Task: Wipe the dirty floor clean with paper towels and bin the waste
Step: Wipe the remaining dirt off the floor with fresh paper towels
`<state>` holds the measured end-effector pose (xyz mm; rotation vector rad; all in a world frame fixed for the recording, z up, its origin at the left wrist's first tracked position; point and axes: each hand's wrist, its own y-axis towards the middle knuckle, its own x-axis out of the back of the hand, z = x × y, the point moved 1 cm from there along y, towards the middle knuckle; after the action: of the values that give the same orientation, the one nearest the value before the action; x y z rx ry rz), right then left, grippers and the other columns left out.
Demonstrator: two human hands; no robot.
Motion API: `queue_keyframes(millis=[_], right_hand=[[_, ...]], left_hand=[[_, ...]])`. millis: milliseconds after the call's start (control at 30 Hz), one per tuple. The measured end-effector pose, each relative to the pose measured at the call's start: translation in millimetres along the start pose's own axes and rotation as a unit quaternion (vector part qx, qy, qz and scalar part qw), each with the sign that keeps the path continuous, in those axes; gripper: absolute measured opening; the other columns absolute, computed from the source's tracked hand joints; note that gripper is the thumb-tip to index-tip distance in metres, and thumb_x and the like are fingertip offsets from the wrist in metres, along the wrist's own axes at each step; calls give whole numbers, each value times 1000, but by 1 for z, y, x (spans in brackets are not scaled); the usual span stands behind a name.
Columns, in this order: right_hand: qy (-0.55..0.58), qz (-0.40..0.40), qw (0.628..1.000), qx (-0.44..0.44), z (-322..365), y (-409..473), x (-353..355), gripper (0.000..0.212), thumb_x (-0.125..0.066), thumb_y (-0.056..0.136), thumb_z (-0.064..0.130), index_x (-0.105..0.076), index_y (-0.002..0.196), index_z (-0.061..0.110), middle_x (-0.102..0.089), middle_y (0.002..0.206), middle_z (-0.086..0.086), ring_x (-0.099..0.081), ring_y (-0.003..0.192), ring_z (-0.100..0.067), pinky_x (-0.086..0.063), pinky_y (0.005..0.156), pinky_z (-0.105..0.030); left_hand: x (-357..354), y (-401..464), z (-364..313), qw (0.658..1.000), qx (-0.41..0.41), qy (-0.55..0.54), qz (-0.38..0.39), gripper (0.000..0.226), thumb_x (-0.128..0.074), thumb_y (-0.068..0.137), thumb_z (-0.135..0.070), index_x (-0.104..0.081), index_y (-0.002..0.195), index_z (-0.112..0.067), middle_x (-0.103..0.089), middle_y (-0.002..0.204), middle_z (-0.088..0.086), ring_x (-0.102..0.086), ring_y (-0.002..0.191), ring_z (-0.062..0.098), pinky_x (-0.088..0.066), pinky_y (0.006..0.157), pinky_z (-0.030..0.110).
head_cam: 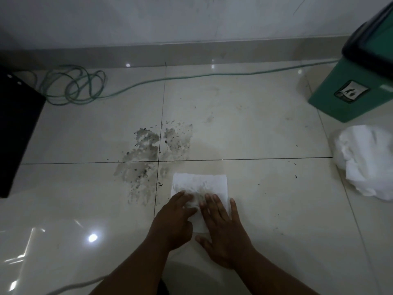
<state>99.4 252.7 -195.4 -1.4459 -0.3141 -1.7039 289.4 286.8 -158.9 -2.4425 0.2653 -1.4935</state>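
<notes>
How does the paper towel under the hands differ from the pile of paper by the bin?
The paper towel lies spread flat on the floor; the paper pile is crumpled into a loose heap. The flat towel carries a grey smear near the fingers, while the pile looks clean white. Both the left hand and right hand press on the towel; nothing touches the pile beside the green bin. Both are white paper.

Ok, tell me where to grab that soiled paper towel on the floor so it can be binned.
Pinch the paper towel at its clean far corners and fold them toward you. It lies flat, the grey dirt near its middle by the left hand and right hand.
</notes>
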Motion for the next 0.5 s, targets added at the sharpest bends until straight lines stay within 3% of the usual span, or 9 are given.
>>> queue_keyframes(millis=[167,267,433,500], right_hand=[[-6,4,1000,14,-3,-7,2,86,-26,95,73,-13,160,19,-8,167,-6,-6,155,-28,-3,117,-63],[-12,14,1000,17,-3,-8,9,84,-25,95,74,-21,158,19,-11,166,-7,-12,153,-31,-3,115,-63],[68,-83,989,-97,-31,0,49,72,-11,97,71,4,158,36,20,166,4,24,151,-19,13,120,-56],[108,-140,969,-173,-60,-1,78,71,-10,96,70,-2,158,37,15,167,5,24,151,-14,11,122,-51]], left_hand=[[8,4,-6,999,23,31,23,43,-54,78,-27,-73,117,-27,-46,148,-7,-32,142,12,-42,106,30],[15,12,-12,996,43,50,59,51,-49,75,-31,-68,122,-29,-44,145,-9,-36,136,13,-44,104,34],[28,50,-41,998,62,22,-3,55,-49,77,-36,-61,130,-29,-50,138,-8,-41,131,16,-46,100,34],[37,73,-61,998,49,2,-43,55,-53,80,-39,-58,134,-28,-51,139,-6,-41,132,17,-46,101,34]])
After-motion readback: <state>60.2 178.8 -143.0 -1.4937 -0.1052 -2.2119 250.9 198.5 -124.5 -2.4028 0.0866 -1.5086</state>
